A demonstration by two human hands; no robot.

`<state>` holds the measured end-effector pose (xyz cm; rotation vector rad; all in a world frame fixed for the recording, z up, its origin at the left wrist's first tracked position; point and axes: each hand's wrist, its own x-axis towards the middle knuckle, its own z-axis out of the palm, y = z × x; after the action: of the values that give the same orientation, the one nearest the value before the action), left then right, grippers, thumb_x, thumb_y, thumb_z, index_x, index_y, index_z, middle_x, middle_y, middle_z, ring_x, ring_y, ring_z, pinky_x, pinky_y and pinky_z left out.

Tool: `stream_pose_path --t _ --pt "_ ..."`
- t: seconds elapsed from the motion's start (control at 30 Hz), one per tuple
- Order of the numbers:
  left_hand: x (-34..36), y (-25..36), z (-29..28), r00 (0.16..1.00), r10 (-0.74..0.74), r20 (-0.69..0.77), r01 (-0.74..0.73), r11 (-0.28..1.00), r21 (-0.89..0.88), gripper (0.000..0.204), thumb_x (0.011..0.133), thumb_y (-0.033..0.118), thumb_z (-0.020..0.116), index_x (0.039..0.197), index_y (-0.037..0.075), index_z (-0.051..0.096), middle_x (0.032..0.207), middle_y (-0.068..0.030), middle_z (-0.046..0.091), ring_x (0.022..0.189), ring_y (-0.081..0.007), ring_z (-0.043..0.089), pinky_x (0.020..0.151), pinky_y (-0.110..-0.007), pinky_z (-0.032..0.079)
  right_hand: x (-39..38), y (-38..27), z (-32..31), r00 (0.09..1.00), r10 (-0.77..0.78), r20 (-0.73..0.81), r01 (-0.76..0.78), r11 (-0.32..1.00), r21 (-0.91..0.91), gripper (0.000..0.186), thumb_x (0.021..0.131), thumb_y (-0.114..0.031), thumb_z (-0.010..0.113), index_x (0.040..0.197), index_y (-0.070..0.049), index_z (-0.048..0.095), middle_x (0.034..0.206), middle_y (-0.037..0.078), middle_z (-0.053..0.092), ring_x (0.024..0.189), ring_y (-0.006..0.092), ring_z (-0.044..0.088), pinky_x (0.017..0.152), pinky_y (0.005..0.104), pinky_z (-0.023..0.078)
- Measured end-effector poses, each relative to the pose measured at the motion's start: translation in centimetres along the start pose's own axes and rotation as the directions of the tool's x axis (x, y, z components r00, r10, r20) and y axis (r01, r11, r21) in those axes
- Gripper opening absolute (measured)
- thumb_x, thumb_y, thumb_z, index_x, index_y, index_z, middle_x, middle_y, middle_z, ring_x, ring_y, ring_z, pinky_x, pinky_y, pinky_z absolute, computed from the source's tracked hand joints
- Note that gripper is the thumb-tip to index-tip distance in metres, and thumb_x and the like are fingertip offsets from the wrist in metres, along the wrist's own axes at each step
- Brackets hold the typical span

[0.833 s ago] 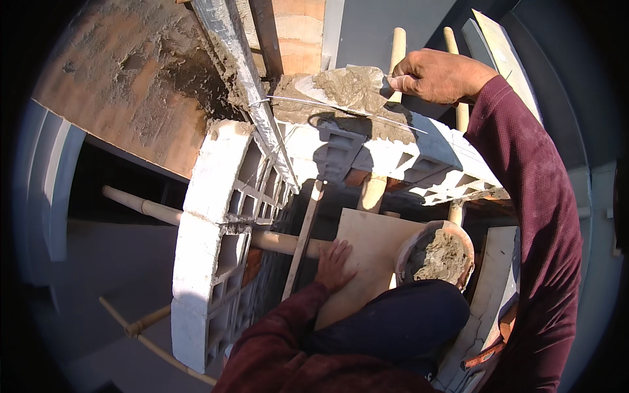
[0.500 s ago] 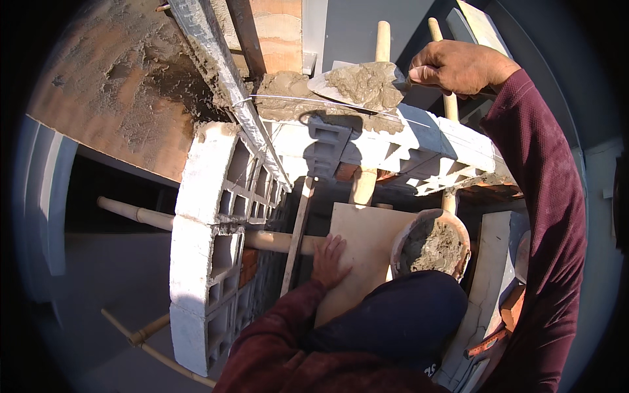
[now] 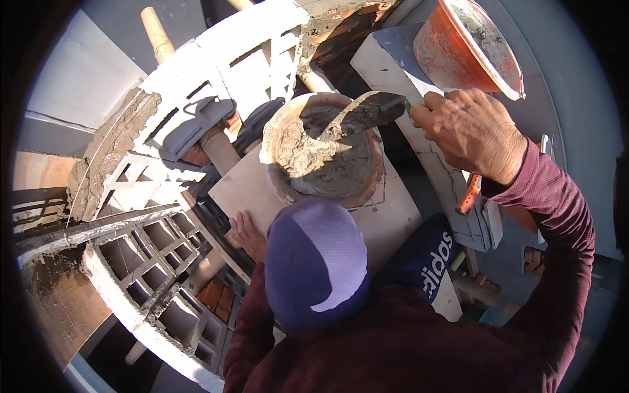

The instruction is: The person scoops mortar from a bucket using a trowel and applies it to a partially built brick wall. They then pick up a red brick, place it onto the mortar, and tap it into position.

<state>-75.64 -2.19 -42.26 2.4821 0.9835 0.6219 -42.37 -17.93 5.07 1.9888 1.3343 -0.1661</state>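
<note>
My right hand (image 3: 468, 128) is closed on the handle of a mortar-coated trowel (image 3: 377, 112). The trowel's blade reaches over the right side of a round tub (image 3: 272, 141), and its tip is at the wet grey mortar (image 3: 314, 157) inside. This tub stands on a plywood board (image 3: 400, 216). My left hand (image 3: 247, 237) lies on the board's left edge with its fingers stretched out and nothing in them. My knee (image 3: 314, 262) is just below the tub and hides part of the board.
Hollow blocks (image 3: 111, 291) form a wall at the left, with a mortar bed (image 3: 124, 134) and a taut string along the far course. A bamboo pole (image 3: 157, 39) sticks out behind. At the right are a red bucket (image 3: 436, 49) and an orange-handled tool (image 3: 469, 194).
My view has swung right. My right hand has brought the trowel from the mortar bed on the wall to the tub; the mortar heaped on its blade is gone. My left hand stays on the board.
</note>
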Motion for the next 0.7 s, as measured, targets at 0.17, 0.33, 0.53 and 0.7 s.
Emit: stream_pose_path --t 0.17,0.33,0.53,0.7 --pt "0.5 2.1 0.7 0.995 0.078 -0.057 -0.069 0.987 0.143 0.053 0.095 0.043 0.047 0.132 0.006 0.049 0.131 -0.0145 0.048 0.125 -0.038 0.04 0.103 -0.055 0.031 1.9 -3.5 7.2 1.0 -0.018 0.013 0.014 0.963 0.269 0.024 0.084 -0.013 0.066 0.104 0.0 0.062 0.092 0.016 0.07 0.085 0.0325 0.072 0.074 0.0421 0.059" --pt "-7.9 13.2 5.6 0.729 0.446 0.519 -0.505 0.863 -0.032 0.031 0.091 0.025 0.054 0.117 0.008 0.055 0.106 -0.0112 0.058 0.101 -0.0326 0.056 0.087 -0.05 0.043 2.2 -3.7 9.1 0.981 -0.195 0.014 0.14 0.747 0.65 0.024 0.088 -0.015 0.063 0.103 0.004 0.063 0.086 0.022 0.068 0.086 0.0379 0.07 0.083 0.0471 0.056" --pt "-10.7 15.2 5.9 0.728 0.531 0.433 -0.555 0.828 -0.082 0.019 0.087 0.013 0.057 0.105 0.01 0.056 0.087 -0.0075 0.06 0.08 -0.0281 0.062 0.074 -0.046 0.048 5.1 -4.9 10.8 0.919 -0.394 -0.01 0.248 0.559 0.791 0.021 0.093 -0.017 0.059 0.088 0.002 0.062 0.075 0.02 0.065 0.079 0.0374 0.067 0.079 0.046 0.054" --pt "-6.7 14.7 3.5 0.758 0.531 0.379 -0.544 0.835 -0.082 0.028 0.088 0.023 0.055 0.113 0.009 0.052 0.099 -0.0085 0.054 0.093 -0.0302 0.054 0.081 -0.05 0.041 5.9 -3.9 14.7 0.787 -0.555 0.27 -0.24 0.128 0.962 0.028 0.096 -0.02 0.058 0.076 -0.001 0.055 0.062 0.006 0.054 0.052 0.0172 0.057 0.048 0.0326 0.048"
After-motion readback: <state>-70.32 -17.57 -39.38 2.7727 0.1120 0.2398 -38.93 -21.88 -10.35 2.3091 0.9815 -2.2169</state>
